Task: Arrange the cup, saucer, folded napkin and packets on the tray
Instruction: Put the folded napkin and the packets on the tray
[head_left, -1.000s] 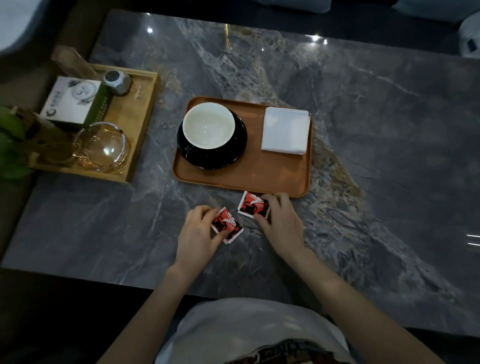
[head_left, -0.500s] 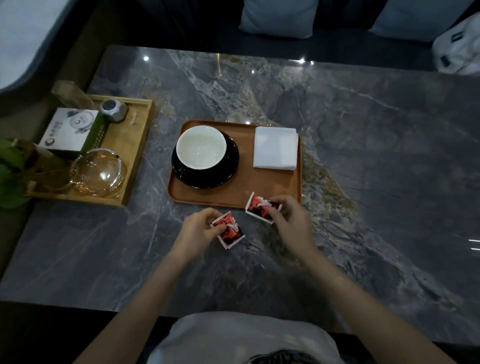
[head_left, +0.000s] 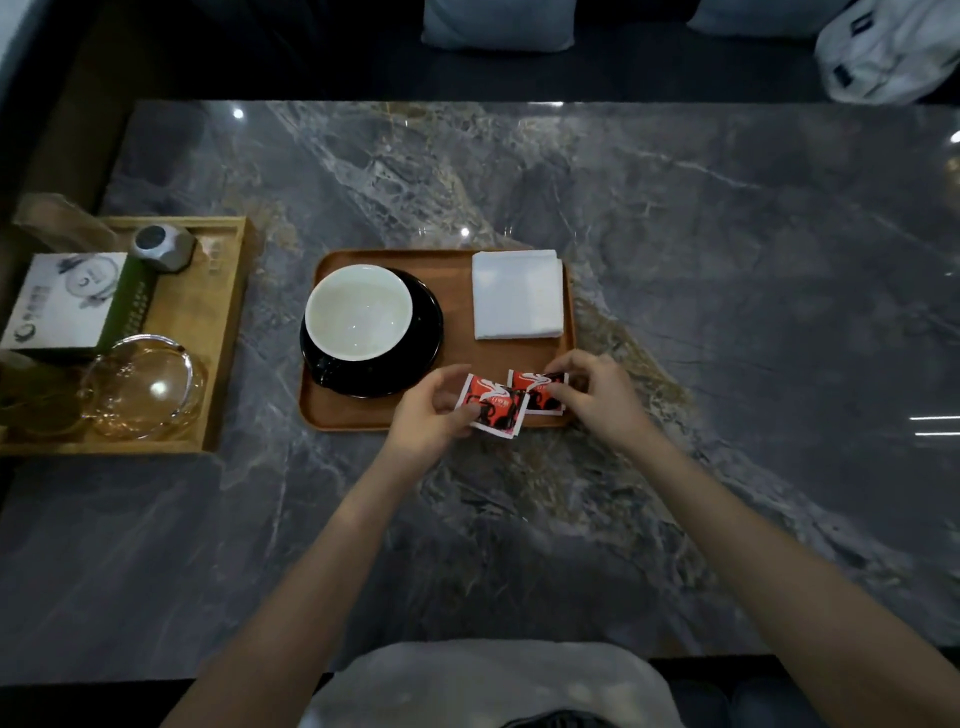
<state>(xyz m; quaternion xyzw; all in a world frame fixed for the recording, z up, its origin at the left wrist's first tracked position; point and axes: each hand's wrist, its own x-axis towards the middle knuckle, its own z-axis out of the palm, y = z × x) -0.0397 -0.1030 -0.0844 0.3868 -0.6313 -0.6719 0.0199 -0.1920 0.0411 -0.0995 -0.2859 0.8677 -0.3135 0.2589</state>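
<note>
The left hand (head_left: 431, 413) pinches a red packet (head_left: 492, 405) by its left edge, over the near rim of the brown tray (head_left: 363, 415). The right hand (head_left: 597, 397) pinches a second packet (head_left: 537, 392) by its right side, just beside the first and partly under it. On the tray sit a white cup (head_left: 358, 312) on a black saucer (head_left: 410, 358) and a folded napkin (head_left: 518, 293).
</note>
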